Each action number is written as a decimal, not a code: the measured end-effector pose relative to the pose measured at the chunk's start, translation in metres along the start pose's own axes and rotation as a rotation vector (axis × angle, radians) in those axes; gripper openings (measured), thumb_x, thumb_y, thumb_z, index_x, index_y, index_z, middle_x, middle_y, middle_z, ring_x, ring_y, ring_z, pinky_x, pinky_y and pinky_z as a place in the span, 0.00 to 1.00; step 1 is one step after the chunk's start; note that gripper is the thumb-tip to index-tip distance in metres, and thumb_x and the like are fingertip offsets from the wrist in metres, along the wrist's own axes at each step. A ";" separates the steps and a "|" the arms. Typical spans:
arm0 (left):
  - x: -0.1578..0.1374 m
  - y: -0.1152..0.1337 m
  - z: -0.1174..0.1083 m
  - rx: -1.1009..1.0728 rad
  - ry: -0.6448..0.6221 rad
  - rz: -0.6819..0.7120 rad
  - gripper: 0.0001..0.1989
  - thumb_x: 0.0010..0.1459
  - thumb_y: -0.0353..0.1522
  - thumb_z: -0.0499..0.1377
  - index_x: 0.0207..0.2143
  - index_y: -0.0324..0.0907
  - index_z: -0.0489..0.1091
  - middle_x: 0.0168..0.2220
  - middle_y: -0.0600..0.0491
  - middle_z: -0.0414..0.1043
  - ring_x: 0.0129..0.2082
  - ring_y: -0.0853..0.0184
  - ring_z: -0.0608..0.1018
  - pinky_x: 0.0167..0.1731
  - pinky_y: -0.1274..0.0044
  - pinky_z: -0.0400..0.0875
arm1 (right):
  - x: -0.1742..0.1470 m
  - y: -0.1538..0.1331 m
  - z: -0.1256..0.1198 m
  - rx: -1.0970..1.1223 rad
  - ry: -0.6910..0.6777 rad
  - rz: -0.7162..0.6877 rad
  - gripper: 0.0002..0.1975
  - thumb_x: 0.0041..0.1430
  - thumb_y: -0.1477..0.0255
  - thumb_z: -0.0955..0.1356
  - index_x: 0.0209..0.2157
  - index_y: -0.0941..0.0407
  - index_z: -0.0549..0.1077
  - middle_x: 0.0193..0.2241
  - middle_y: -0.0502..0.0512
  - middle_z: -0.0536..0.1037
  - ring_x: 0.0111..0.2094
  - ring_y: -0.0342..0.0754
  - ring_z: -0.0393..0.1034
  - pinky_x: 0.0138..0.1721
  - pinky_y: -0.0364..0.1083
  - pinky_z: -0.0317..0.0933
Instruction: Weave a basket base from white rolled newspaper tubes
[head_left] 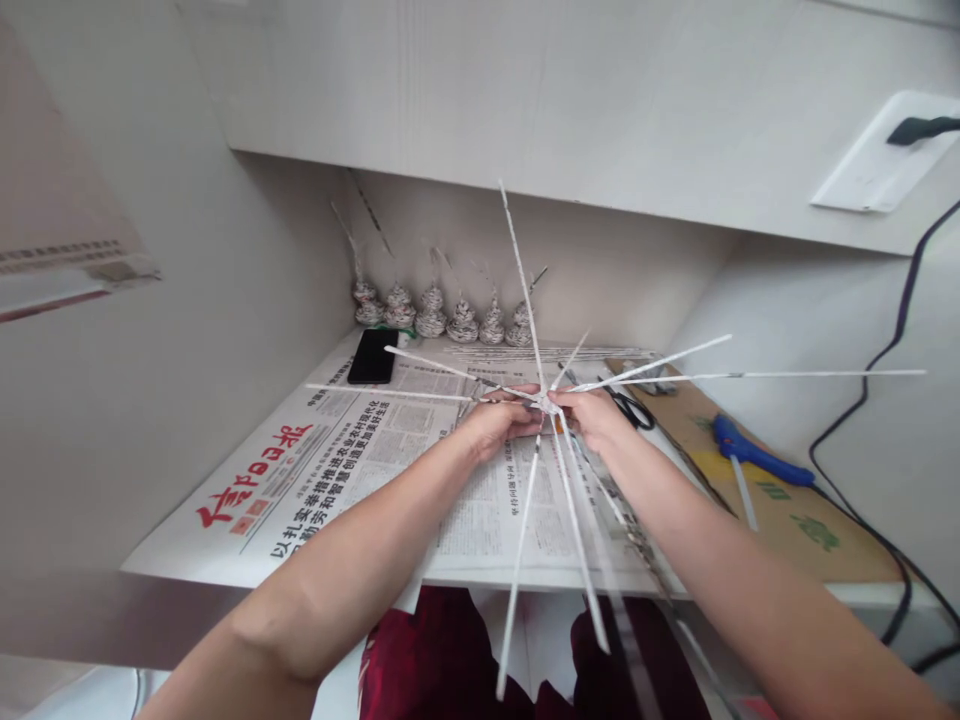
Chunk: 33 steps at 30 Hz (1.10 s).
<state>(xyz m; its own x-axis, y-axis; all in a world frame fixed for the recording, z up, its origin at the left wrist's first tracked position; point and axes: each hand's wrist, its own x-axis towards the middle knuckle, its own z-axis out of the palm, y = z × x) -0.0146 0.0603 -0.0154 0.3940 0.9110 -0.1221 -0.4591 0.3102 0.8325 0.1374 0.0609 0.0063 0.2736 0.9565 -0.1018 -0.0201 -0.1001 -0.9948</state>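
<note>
Thin rolled-paper sticks (547, 402) cross at a small woven centre and fan out in all directions above the desk. On the left side of that centre, my left hand (499, 424) is closed, its thumb and fingers pinching the sticks. From the right, my right hand (596, 416) pinches the same crossing, close to the left fingertips. Several stick ends point down toward my lap, one of them blurred. A small orange bit shows just below the fingers; what it is I cannot tell.
Newspaper (352, 500) covers the desk. Several woven paper gourds (431, 312) line the back, near a black phone (373, 357) and loose paper sticks (577, 353). Black-handled scissors (634, 410) lie right of my hands. A blue glue gun (754, 453) rests on cardboard (847, 560); black cables (889, 340) hang right.
</note>
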 end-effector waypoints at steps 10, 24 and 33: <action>0.011 0.000 -0.013 0.146 0.134 -0.008 0.13 0.51 0.30 0.68 0.38 0.35 0.72 0.26 0.50 0.76 0.24 0.68 0.79 0.25 0.77 0.76 | 0.013 0.012 0.003 -0.063 -0.276 0.087 0.05 0.38 0.76 0.74 0.20 0.60 0.74 0.14 0.53 0.75 0.15 0.43 0.66 0.14 0.40 0.58; 0.015 -0.002 -0.030 0.335 0.069 -0.051 0.23 0.27 0.35 0.76 0.28 0.35 0.76 0.26 0.52 0.75 0.24 0.70 0.75 0.26 0.78 0.70 | 0.001 0.038 -0.002 -0.077 -0.363 0.028 0.07 0.44 0.70 0.74 0.25 0.59 0.76 0.20 0.52 0.78 0.20 0.42 0.69 0.18 0.39 0.61; 0.014 -0.003 -0.026 0.332 0.111 -0.087 0.13 0.35 0.31 0.73 0.23 0.35 0.75 0.24 0.50 0.75 0.23 0.69 0.75 0.26 0.78 0.70 | 0.001 0.037 -0.006 -0.247 -0.334 -0.091 0.05 0.47 0.72 0.72 0.26 0.59 0.76 0.20 0.51 0.77 0.21 0.41 0.67 0.21 0.39 0.60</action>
<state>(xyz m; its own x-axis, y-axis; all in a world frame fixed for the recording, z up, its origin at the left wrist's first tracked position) -0.0285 0.0794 -0.0333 0.3230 0.9148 -0.2426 -0.1365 0.2987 0.9445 0.1431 0.0564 -0.0305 -0.0643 0.9966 -0.0514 0.2322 -0.0351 -0.9720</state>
